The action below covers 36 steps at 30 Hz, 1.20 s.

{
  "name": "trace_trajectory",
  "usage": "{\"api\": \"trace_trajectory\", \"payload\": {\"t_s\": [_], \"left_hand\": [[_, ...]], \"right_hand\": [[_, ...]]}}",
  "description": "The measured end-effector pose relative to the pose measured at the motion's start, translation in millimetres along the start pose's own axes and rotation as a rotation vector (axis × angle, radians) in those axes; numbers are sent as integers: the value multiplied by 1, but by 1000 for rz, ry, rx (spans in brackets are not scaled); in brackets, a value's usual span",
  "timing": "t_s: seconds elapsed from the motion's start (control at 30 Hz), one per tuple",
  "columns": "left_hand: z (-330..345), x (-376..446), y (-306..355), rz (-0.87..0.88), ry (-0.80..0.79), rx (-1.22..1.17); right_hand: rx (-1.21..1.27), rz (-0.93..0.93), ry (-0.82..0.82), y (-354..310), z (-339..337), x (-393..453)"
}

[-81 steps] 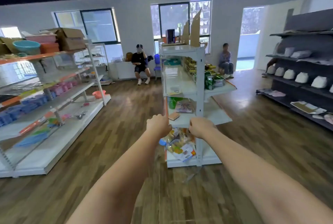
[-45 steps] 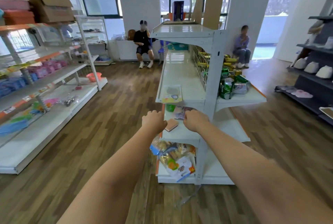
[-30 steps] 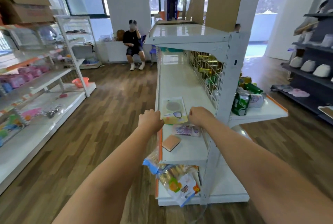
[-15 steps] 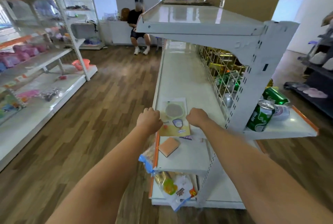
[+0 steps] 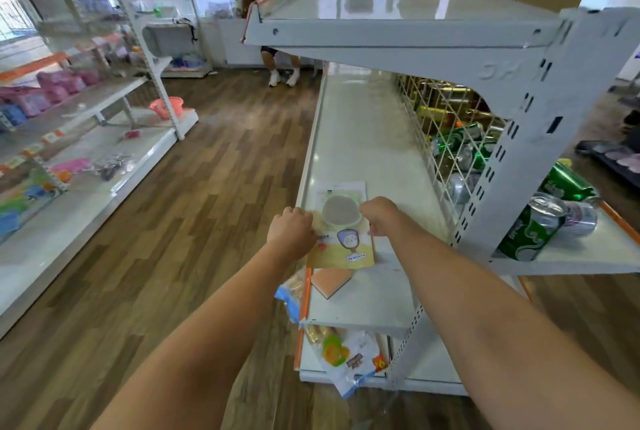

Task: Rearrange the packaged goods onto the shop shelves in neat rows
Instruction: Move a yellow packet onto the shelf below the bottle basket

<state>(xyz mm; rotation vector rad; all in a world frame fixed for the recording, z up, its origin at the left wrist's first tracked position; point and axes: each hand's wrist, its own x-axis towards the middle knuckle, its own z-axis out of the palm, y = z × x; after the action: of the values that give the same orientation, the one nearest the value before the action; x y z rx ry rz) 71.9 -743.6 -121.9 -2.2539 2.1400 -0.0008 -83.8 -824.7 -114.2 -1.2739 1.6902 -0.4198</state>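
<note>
Flat packet (image 5: 341, 222), yellow-green with a round grey window, lies on the middle shelf (image 5: 367, 139) at its near end, close to the front edge. Long axis runs along the shelf, away from the camera; the near end overhangs the shelf end slightly. Left hand (image 5: 292, 229) curls on the packet's left edge, right hand (image 5: 379, 213) on its right edge; each grip looks like a pinch on the packet, fingertips mostly hidden. Below, on the next shelf, an orange pad (image 5: 330, 282) lies flat, just under the packet's near end. A clear snack bag (image 5: 346, 357) with a blue edge sticks out from the bottom shelf. Top shelf (image 5: 398, 7) is glossy white. A wire mesh back (image 5: 446, 139) divides the unit; behind it and on the right-side shelf are green cans (image 5: 535, 229), some upright, some tipped. Floor (image 5: 194, 222) is wood plank. Left shelving (image 5: 86, 139) carries pink and blue packs. A person (image 5: 277, 14) sits by the far wall.
</note>
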Motion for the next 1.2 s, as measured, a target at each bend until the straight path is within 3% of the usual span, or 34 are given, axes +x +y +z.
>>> {"api": "trace_trajectory", "payload": {"t_s": [0.43, 0.8, 1.03, 1.2], "left_hand": [[1, -3, 1, 13, 2, 1], [-27, -29, -7, -68, 111, -19], [-23, -64, -28, -147, 128, -3], [-13, -94, -54, -225, 59, -10]], "right_hand": [[221, 16, -61, 7, 14, 12], [284, -103, 23, -12, -11, -22], [398, -157, 6, -3, 22, -43], [335, -197, -60, 2, 54, -58]]}}
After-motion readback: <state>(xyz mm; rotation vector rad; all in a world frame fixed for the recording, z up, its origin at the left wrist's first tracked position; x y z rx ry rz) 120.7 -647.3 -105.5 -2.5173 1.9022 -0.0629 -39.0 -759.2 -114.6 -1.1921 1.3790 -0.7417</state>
